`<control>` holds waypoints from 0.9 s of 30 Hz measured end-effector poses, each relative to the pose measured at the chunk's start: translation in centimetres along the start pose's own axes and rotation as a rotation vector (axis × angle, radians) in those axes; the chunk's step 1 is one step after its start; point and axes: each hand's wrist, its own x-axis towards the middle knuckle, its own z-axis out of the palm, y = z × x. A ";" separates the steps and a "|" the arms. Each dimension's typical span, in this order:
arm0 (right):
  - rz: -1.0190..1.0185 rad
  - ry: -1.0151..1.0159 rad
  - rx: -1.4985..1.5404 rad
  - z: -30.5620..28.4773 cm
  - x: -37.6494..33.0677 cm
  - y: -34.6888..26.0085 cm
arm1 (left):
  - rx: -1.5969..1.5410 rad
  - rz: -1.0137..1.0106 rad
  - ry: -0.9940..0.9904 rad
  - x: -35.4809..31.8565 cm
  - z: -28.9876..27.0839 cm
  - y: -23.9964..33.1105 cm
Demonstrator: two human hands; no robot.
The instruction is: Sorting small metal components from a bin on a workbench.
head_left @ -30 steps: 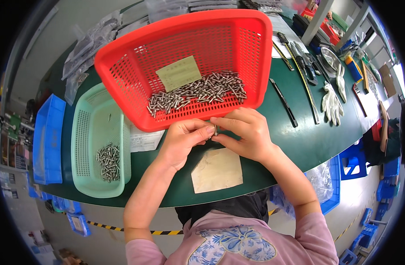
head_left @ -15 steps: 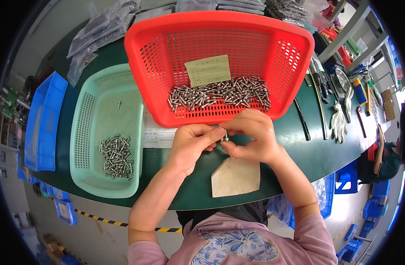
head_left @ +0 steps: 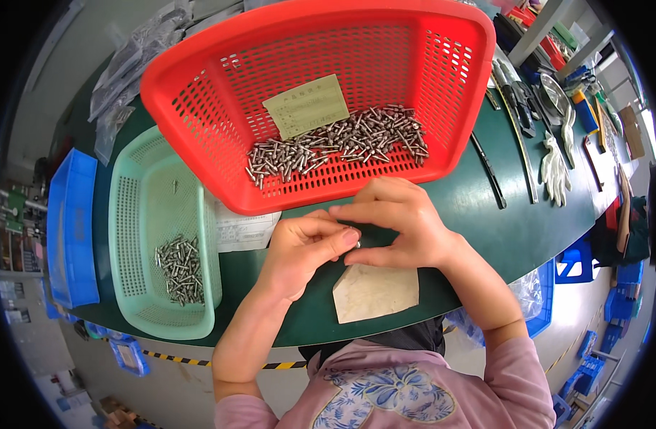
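My left hand point(head_left: 299, 254) is closed, with thumb and fingers pinching a small shiny metal pin point(head_left: 357, 244). Only the pin's end shows past the thumb. Close beside it, my right hand point(head_left: 407, 222) has its thumb and fingers apart around the pin's end, with nothing visibly gripped. Beyond both hands a red basket point(head_left: 224, 189) leans toward me, holding a heap of metal pins point(head_left: 335, 146) and a pale yellow card point(head_left: 306, 107). To the left, a light green basket point(head_left: 145, 322) contains a smaller pile of similar pins point(head_left: 180, 268) and one lying apart.
A beige paper piece point(head_left: 377, 292) lies below my hands on the green table point(head_left: 503, 239). Printed paper point(head_left: 246, 230) sits partly under the red basket. A blue bin point(head_left: 72, 229) stands at far left. White gloves point(head_left: 555, 171) and tools lie right; another person's arm point(head_left: 623, 207) shows beyond.
My right thumb and fingers have spread apart from the metal pin, which stays in my left hand. The view has shifted, so the baskets appear further left.
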 end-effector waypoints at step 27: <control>-0.112 0.171 -0.049 0.8 -0.5 0.8 | -0.218 -0.043 -0.030 -0.7 0.0 0.1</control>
